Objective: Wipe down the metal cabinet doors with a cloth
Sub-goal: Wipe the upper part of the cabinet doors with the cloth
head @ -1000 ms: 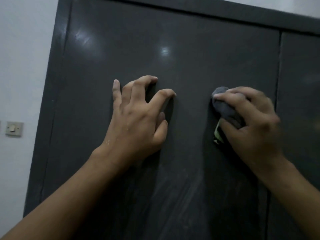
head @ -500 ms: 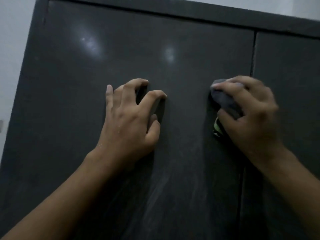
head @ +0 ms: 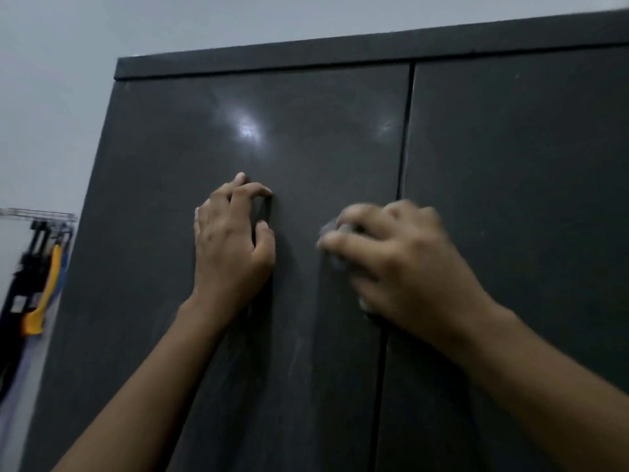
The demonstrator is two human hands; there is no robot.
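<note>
Your left hand (head: 231, 247), arched fingertips holding nothing, braces the cabinet door (head: 306, 131); your right hand's (head: 401, 267) grip clamps the cloth (head: 335, 230) for pressure.

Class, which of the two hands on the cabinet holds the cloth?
The right hand, gripping the grey cloth against the left door; the left hand merely rests bare fingertips on that door.

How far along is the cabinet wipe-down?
Early to midway, I'd guess. Done: faint streaks low on the left door suggest passes there. In hand: right hand grips the cloth by the seam, blurred mid-stroke; left hand braces on that door. Left: the right door shows no wipe marks.
</note>
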